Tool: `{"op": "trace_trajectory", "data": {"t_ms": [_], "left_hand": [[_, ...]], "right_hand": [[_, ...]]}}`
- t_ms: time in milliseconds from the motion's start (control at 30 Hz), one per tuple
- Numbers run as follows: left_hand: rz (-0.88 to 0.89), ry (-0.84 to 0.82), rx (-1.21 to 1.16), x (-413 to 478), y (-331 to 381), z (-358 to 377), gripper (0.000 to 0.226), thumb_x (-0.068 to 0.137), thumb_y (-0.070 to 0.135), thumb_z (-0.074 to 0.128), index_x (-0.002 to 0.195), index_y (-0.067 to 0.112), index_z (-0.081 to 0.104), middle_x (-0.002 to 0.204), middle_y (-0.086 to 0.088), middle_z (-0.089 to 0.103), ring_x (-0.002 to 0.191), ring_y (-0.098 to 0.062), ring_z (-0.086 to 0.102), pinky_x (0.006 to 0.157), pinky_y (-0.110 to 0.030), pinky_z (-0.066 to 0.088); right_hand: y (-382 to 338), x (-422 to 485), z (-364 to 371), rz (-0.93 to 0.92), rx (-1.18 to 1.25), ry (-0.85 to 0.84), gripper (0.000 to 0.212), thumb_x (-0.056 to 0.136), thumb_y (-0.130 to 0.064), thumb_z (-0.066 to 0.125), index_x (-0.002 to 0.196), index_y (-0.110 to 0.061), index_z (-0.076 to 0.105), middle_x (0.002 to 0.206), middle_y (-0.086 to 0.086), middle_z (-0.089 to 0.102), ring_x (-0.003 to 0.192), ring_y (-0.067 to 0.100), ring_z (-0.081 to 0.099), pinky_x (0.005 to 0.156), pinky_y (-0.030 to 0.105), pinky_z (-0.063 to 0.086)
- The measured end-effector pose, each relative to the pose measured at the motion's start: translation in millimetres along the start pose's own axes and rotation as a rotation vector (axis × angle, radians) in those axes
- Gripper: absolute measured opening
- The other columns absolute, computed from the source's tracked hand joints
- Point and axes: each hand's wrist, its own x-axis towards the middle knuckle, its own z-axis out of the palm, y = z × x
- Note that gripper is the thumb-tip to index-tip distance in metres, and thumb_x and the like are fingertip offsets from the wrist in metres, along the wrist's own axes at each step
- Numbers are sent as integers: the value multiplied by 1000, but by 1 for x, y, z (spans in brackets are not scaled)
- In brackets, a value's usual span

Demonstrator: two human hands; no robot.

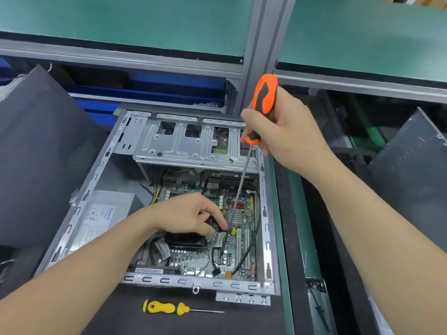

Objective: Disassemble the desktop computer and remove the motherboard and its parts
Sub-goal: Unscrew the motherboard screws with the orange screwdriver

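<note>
1. A yellow screwdriver [169, 307] lay flat on the black desk [116, 317] at the near edge, just in front of the case and apart from it, with bare mat to either side.
2. The open computer case [193, 281] lay on its side on the desk. Its near rim stood close to the yellow tool, and its right wall ran beside a green strip along the desk's edge.
3. Inside, the motherboard [239, 213] sat in the right half of the case. A black cable [257, 228] looped down along its right edge, and the power supply [101, 218] filled the left side.
4. The left hand [191, 215] reached in over a black cooler [186, 239], fingers curled and thumb and forefinger tips down at the board beside the tool's shaft. Whether they pinched anything I could not tell.
5. The right hand [287, 126] was wrapped firmly round the handle of the orange screwdriver [264, 97]. It was held high above the case's far right corner, the long shaft slanting down to the board.
6. A metal drive cage [188, 143] spanned the case's far end, leaving only the near part of the board open from above.
7. Dark panels leaned at the left [36, 153] and right [411, 170], hemming the case in.
8. Beyond were blue bins [157, 90] under a green shelf [121, 20].
</note>
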Motion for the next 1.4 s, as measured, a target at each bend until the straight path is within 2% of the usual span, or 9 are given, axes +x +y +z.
{"op": "trace_trajectory", "data": {"t_ms": [267,400,467,567,767,900,1000,1233,1400], "left_hand": [[41,-74,26,0,3,5,14,95,39,72,108,44,73,56,2,32,49,-16,28,54,-30,23],[57,-123,40,3,6,11,20,95,56,67,96,38,77,53,0,29,53,-28,48,63,-39,46],[52,-122,37,3,4,12,27,93,61,67,77,40,72,54,-2,31,83,-30,75,71,-51,54],[50,-111,40,4,0,14,32,92,62,67,66,44,65,56,-5,38,113,-45,67,72,-54,56],[59,-102,78,7,0,14,31,93,54,69,63,49,65,51,1,40,109,-44,69,65,-50,56],[46,-101,108,7,-1,14,18,93,48,72,75,48,74,45,8,35,74,-29,73,64,-44,54],[33,-83,120,9,-3,15,9,92,47,74,91,40,79,43,10,36,48,-15,47,53,-31,36],[37,-74,90,8,0,14,10,92,44,76,95,36,80,44,9,35,45,-9,31,54,-28,29],[53,-105,125,6,2,12,9,89,40,80,96,45,76,49,6,30,48,-13,31,57,-31,26]], "right_hand": [[11,-6,10,2,0,-35,31,101,-28,60,96,0,49,75,10,69,57,5,66,58,28,50],[19,-10,27,42,26,-78,32,101,-29,61,94,-1,45,76,9,70,53,3,64,59,27,44],[22,-8,32,57,43,-92,35,101,-30,61,94,0,44,80,18,69,50,4,61,59,28,43],[25,-7,37,53,52,-108,36,101,-30,61,96,2,45,80,21,67,50,5,62,58,28,44],[29,-8,45,46,53,-118,32,100,-28,62,95,0,47,76,23,61,65,35,62,61,45,52],[29,-11,48,50,30,-139,31,100,-28,62,95,-1,47,77,22,65,58,29,55,62,45,52],[29,-13,48,55,21,-154,31,101,-29,62,94,-2,47,76,19,67,56,26,54,61,43,50],[27,-11,45,44,29,-141,31,100,-29,61,94,-3,46,77,22,64,64,34,59,60,45,52],[25,-7,37,37,39,-99,33,100,-28,62,93,0,45,74,20,60,53,15,57,56,25,45]]}}
